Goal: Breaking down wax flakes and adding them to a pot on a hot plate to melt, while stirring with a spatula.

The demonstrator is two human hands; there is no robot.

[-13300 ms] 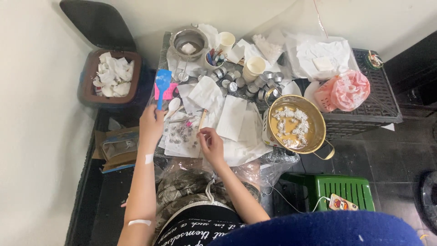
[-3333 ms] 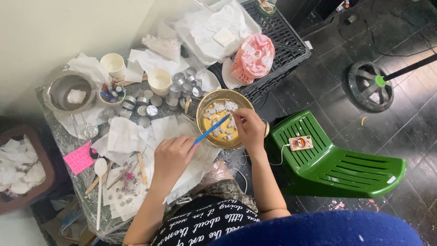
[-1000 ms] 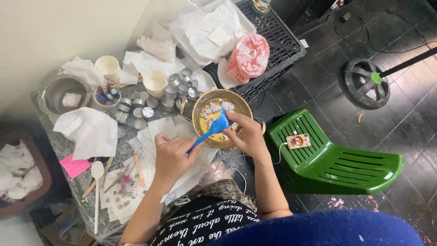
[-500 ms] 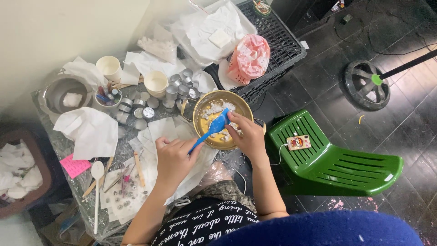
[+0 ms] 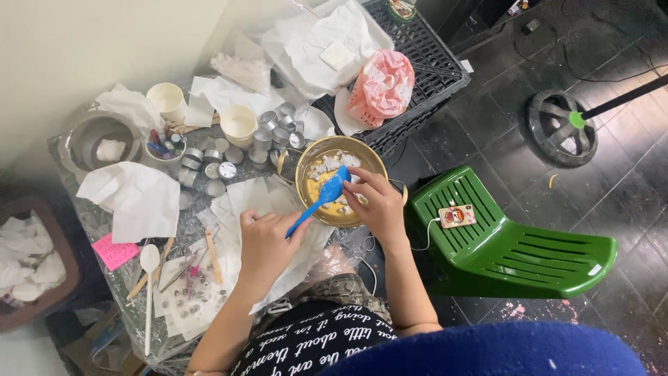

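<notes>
The left hand [image 5: 264,240] grips the blue spatula [image 5: 319,199] — its long axis slants up-right into the gold pot [image 5: 339,181] on the desk — while the right hand [image 5: 376,202], nearer, pinches white chunks inside.

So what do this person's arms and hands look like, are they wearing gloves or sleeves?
No gloves. The left hand and right hand are bare, with no rings or watch visible, and both forearms are uncovered up to the elbow. The only clothing in view is a black top with white lettering over patterned grey fabric at the lap.
</notes>
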